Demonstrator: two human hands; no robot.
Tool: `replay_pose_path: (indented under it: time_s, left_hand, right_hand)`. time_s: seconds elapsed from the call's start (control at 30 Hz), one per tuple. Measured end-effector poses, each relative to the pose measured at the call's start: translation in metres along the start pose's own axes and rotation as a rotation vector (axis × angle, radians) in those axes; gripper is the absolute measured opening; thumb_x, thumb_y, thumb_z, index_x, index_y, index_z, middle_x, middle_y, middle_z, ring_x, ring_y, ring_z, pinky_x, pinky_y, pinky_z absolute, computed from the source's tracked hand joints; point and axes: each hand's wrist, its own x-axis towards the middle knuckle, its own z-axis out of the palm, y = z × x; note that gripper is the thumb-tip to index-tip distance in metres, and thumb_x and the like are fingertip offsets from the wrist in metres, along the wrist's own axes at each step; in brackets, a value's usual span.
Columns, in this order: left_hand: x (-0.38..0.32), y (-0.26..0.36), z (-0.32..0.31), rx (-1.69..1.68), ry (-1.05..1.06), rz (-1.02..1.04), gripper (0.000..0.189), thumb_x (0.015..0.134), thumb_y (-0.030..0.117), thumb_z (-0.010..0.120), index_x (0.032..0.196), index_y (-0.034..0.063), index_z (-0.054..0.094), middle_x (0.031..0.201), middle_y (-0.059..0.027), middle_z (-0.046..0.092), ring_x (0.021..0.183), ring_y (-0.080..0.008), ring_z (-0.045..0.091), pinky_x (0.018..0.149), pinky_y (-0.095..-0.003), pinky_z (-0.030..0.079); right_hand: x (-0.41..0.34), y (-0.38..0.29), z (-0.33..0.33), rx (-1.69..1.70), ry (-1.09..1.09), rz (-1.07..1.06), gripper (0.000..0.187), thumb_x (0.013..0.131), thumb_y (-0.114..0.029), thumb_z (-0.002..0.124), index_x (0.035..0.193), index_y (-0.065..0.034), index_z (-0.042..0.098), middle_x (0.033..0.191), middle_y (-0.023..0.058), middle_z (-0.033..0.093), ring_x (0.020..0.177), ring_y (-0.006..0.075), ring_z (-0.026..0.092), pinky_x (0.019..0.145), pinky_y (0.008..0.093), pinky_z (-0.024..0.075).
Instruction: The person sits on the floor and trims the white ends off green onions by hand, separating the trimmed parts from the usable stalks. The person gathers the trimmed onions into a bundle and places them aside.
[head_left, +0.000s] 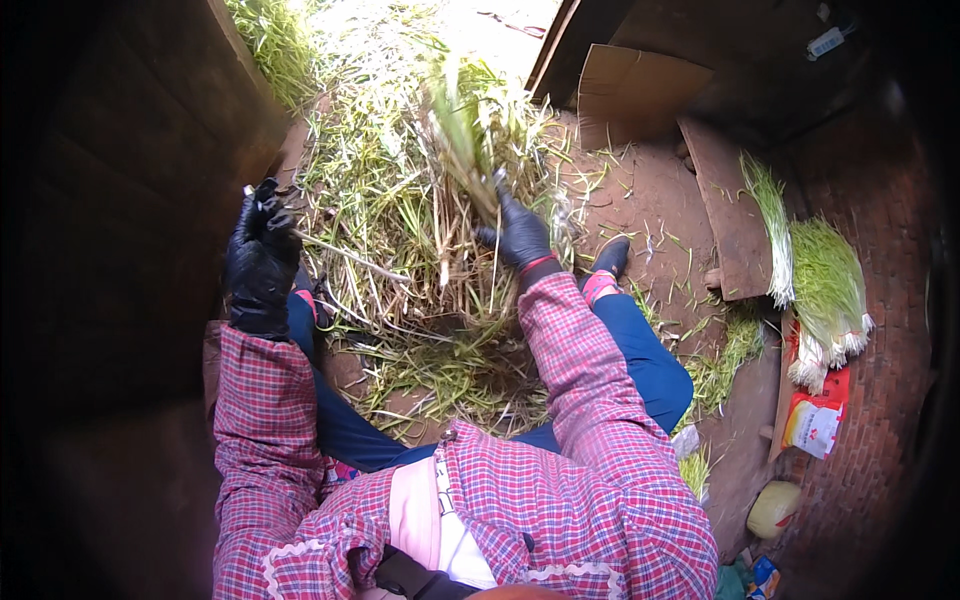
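Note:
My right hand (517, 225), in a black glove, grips a blurred bunch of green leafy stalks (461, 131) above the heap. A large pile of loose green and pale leaves and stems (382, 202) lies on the ground between my legs. On the left, my left hand (264, 247), also black-gloved, is raised at the pile's edge with its fingers curled. A small pale bit shows at its fingertips, and a long thin pale stalk (352, 256) runs from near the fingers over the pile; whether the hand grips either is unclear.
Bundles of white-stemmed greens (829, 292) lie at the right beside a brown board (731, 217), near a red and white packet (816, 424). A cardboard sheet (637, 94) leans by the doorway. A dark wooden panel (157, 112) stands left. A yellowish round object (774, 510) sits lower right.

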Motion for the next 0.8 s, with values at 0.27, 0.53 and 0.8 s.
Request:
replay_pose_path:
  time_s: [0.27, 0.53, 0.8]
  left_hand:
    - [-0.008, -0.020, 0.014, 0.099, 0.105, 0.038, 0.032, 0.094, 0.022, 0.041, 0.119, 0.0033, 0.048, 0.088, -0.0037, 0.059, 0.067, -0.0108, 0.051, 0.057, -0.0223, 0.044]
    - [-0.006, -0.047, 0.016, 0.309, 0.227, 0.089, 0.033, 0.091, 0.021, 0.043, 0.116, 0.0015, 0.050, 0.082, -0.0021, 0.058, 0.071, -0.0155, 0.056, 0.054, -0.0230, 0.043]
    - [-0.010, -0.053, 0.010, 0.478, 0.156, 0.099, 0.037, 0.092, 0.024, 0.041, 0.120, 0.0002, 0.048, 0.077, -0.0043, 0.059, 0.074, -0.0169, 0.058, 0.070, -0.0294, 0.046]
  right_hand:
    - [-0.061, 0.010, -0.036, -0.276, -0.096, 0.043, 0.045, 0.073, -0.046, 0.063, 0.109, -0.0196, 0.058, 0.085, 0.0119, 0.064, 0.079, 0.0290, 0.062, 0.070, 0.0393, 0.0486]
    - [-0.029, 0.010, 0.015, -0.275, -0.188, 0.186, 0.035, 0.071, -0.039, 0.067, 0.089, -0.0090, 0.062, 0.084, 0.0149, 0.063, 0.077, 0.0292, 0.062, 0.070, 0.0364, 0.0482]
    - [-0.078, 0.028, -0.043, 1.285, 0.351, -0.061, 0.019, 0.086, -0.012, 0.057, 0.101, -0.0002, 0.059, 0.074, 0.0031, 0.062, 0.063, 0.0063, 0.056, 0.052, 0.0175, 0.0423]
